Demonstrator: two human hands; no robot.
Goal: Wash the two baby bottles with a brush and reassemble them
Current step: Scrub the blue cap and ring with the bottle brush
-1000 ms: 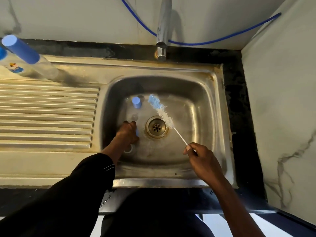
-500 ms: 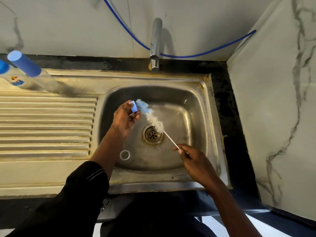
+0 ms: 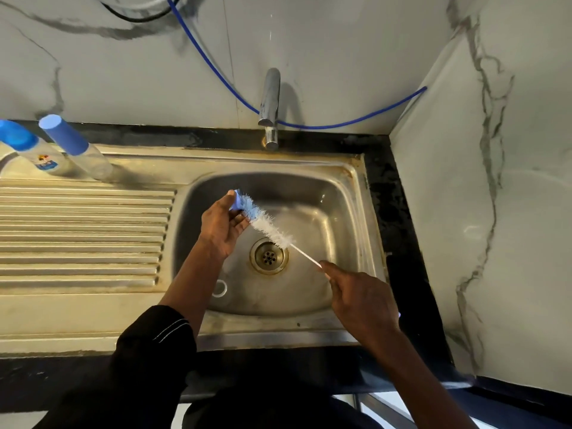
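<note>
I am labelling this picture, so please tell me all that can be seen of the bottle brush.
The bottle brush has a thin white stem, white bristles along its middle and light blue bristles at its tip. It is held above the sink basin, slanted from lower right to upper left. The right hand pinches the stem end; the blue tip touches a small blue cap that the left hand holds.
</note>
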